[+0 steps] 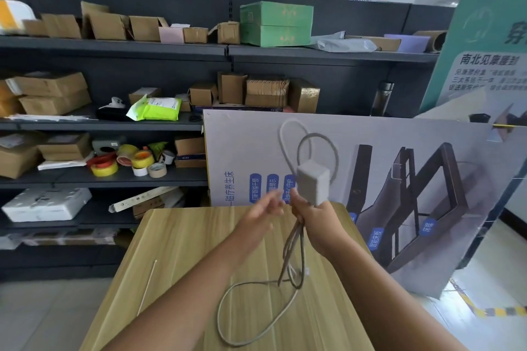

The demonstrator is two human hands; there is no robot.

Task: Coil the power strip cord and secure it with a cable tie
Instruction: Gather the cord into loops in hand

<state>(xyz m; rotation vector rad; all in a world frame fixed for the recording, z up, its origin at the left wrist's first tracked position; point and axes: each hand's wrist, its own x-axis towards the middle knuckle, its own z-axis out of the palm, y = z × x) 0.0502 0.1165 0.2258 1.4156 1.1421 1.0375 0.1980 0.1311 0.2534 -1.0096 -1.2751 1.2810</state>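
Note:
My right hand (310,215) is raised above the wooden table (182,239) and grips a bundle of grey cord (295,248). The white cube-shaped power strip (312,184) sits on top of that fist. Two loops of cord (316,138) stand up above the hand. The remaining cord hangs down and lies in a wide loop (242,313) on the table. My left hand (265,208) hovers just left of the right one, fingers apart, blurred, holding nothing. A thin white cable tie (147,288) lies on the table's left side.
Dark shelves with cardboard boxes, tape rolls (128,162) and packages fill the left and back. A large printed board (370,179) leans behind the table, and a green poster (484,51) stands at the right. The floor shows yellow-black tape (484,310).

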